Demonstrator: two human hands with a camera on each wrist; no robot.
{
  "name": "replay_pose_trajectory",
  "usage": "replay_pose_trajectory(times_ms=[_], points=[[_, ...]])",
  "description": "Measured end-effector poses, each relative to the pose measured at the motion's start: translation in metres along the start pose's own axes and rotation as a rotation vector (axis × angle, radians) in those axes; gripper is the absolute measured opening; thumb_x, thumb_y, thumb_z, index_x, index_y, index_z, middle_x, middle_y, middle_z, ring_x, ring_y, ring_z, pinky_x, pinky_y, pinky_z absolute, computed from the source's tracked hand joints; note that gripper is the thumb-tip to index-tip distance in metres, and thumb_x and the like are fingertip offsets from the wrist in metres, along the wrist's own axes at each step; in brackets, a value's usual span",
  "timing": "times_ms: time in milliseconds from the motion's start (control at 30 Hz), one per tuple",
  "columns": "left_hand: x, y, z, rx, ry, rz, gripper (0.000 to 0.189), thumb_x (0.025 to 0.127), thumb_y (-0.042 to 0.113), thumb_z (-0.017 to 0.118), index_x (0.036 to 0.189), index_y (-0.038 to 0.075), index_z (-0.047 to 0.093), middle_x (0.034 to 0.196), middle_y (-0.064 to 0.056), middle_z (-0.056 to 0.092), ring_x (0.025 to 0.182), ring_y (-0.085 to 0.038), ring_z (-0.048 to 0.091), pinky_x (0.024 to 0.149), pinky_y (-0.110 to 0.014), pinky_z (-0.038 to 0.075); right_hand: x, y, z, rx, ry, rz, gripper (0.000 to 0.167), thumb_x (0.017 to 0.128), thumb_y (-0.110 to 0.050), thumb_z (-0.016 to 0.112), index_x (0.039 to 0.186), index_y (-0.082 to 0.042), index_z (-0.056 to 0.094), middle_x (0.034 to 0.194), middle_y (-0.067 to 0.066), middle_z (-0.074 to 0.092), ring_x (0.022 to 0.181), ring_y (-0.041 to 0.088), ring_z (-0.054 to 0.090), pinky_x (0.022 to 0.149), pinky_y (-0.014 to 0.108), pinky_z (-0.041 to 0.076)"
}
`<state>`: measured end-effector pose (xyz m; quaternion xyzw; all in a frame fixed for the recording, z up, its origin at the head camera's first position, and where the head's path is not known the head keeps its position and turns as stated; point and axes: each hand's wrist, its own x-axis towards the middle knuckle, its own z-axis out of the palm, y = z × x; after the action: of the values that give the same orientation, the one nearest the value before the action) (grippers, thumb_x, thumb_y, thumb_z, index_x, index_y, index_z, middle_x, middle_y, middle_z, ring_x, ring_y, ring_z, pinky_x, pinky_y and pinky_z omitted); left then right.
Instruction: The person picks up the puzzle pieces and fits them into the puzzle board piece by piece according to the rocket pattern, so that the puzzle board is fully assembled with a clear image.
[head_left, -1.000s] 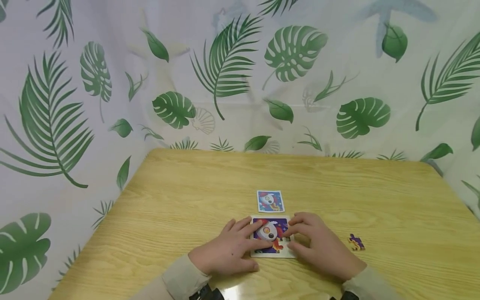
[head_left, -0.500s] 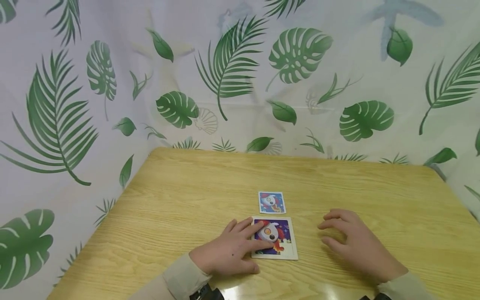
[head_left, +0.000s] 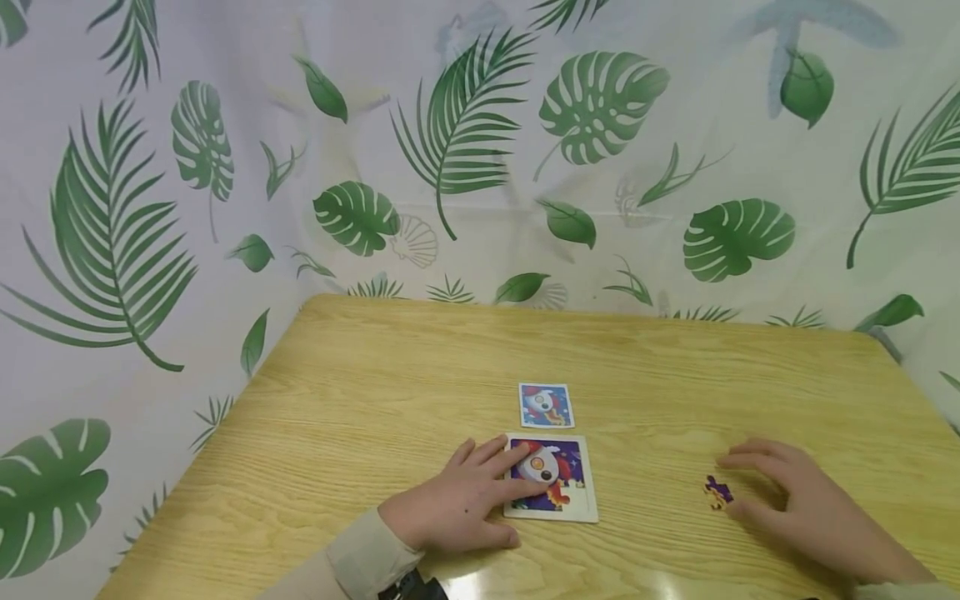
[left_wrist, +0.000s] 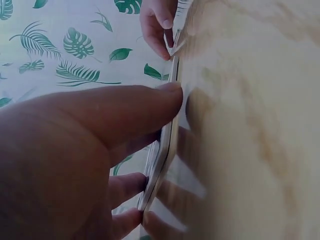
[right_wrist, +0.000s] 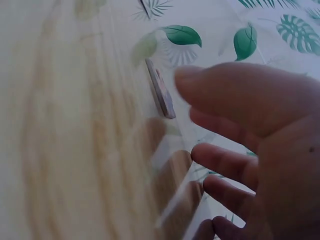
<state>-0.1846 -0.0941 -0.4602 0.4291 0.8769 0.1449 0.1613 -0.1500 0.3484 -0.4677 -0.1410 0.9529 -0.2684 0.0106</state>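
My left hand (head_left: 465, 500) rests on a square jigsaw puzzle board (head_left: 590, 487) with its fingers spread over the picture. The board shows a white rocket-like figure on purple, and a pale bare gap lies at its lower right. In the left wrist view the thumb lies along the near edge of the board (left_wrist: 162, 160). Off to the right, my right hand (head_left: 806, 508) holds nothing. Its parted thumb and fingers are beside a loose purple and orange puzzle piece (head_left: 722, 488). In the right wrist view the piece (right_wrist: 161, 92) lies flat just beyond the thumb tip.
A small picture card (head_left: 546, 406) with the same figure in blue lies just behind the board. Everything sits on a wood-grain table (head_left: 375, 375). A leaf-patterned cloth (head_left: 480, 167) hangs behind the table and along its left side.
My right hand has left the puzzle board and moved right, to the loose puzzle piece, which it hid half a second ago. My left hand stays on the board.
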Motion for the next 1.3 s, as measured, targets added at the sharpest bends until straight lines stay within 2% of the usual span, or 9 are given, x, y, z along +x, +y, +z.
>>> replay_pose_trajectory(times_ms=[233,433,667,767,933,1133,1200,1300], points=[[-0.001,0.000,-0.001,-0.036,0.009,0.006,0.060,0.100,0.046,0.058,0.156,0.044,0.037,0.170,0.008,0.003,0.155,-0.029,0.002,0.115,-0.069,0.009,-0.005,0.004,0.004,0.041,0.005,-0.068,0.035,0.091,-0.036,0.077,0.124,-0.029,0.069,0.145,0.010,0.045,0.132,0.041,0.035,0.092,0.064,0.035],[-0.003,0.000,-0.001,-0.028,0.007,-0.005,0.059,0.100,0.047,0.058,0.156,0.044,0.037,0.170,0.006,0.006,0.155,-0.029,0.002,0.115,-0.068,0.009,-0.001,0.006,0.006,0.019,0.019,-0.053,0.028,0.092,-0.040,0.074,0.119,-0.032,0.073,0.143,0.012,0.047,0.132,0.042,0.037,0.093,0.063,0.036],[0.000,0.000,-0.001,-0.017,0.003,-0.010,0.059,0.100,0.048,0.057,0.155,0.045,0.037,0.170,0.005,0.008,0.155,-0.028,0.004,0.116,-0.067,0.010,-0.001,0.007,0.007,0.015,0.040,-0.054,0.024,0.093,-0.037,0.074,0.116,-0.031,0.074,0.142,0.013,0.049,0.131,0.043,0.038,0.092,0.063,0.036],[0.000,0.000,-0.001,-0.012,0.006,-0.003,0.059,0.100,0.047,0.058,0.156,0.044,0.037,0.170,0.005,0.007,0.155,-0.029,0.004,0.115,-0.067,0.010,-0.001,0.007,0.008,-0.005,0.057,-0.047,0.021,0.092,-0.037,0.075,0.113,-0.033,0.074,0.140,0.010,0.052,0.129,0.039,0.040,0.091,0.057,0.037],[0.001,0.001,-0.001,-0.001,0.009,0.003,0.060,0.100,0.047,0.058,0.156,0.043,0.037,0.170,0.004,0.007,0.155,-0.029,0.004,0.115,-0.068,0.011,0.000,0.005,0.010,-0.019,0.080,-0.046,0.020,0.091,-0.037,0.077,0.108,-0.027,0.074,0.138,0.008,0.054,0.129,0.039,0.043,0.092,0.053,0.040],[0.001,0.001,-0.001,-0.001,0.010,0.006,0.060,0.100,0.047,0.058,0.156,0.042,0.037,0.170,0.003,0.007,0.155,-0.029,0.005,0.115,-0.068,0.011,0.002,-0.002,0.013,0.007,0.096,-0.031,0.020,0.089,-0.037,0.079,0.103,-0.022,0.073,0.135,0.009,0.056,0.129,0.039,0.042,0.096,0.058,0.038],[0.001,0.001,-0.001,0.001,0.010,0.004,0.060,0.100,0.047,0.058,0.156,0.043,0.037,0.170,0.003,0.007,0.155,-0.029,0.004,0.115,-0.068,0.011,0.004,-0.006,0.015,0.023,0.093,-0.029,0.022,0.089,-0.037,0.079,0.103,-0.021,0.074,0.133,0.009,0.057,0.128,0.040,0.043,0.095,0.063,0.037],[0.001,0.002,-0.001,-0.001,0.007,-0.001,0.060,0.100,0.047,0.058,0.156,0.043,0.037,0.170,0.003,0.008,0.155,-0.029,0.004,0.115,-0.068,0.011,0.008,-0.014,0.020,0.042,0.091,-0.036,0.024,0.089,-0.038,0.079,0.104,-0.020,0.074,0.132,0.009,0.058,0.127,0.038,0.044,0.096,0.063,0.037]])
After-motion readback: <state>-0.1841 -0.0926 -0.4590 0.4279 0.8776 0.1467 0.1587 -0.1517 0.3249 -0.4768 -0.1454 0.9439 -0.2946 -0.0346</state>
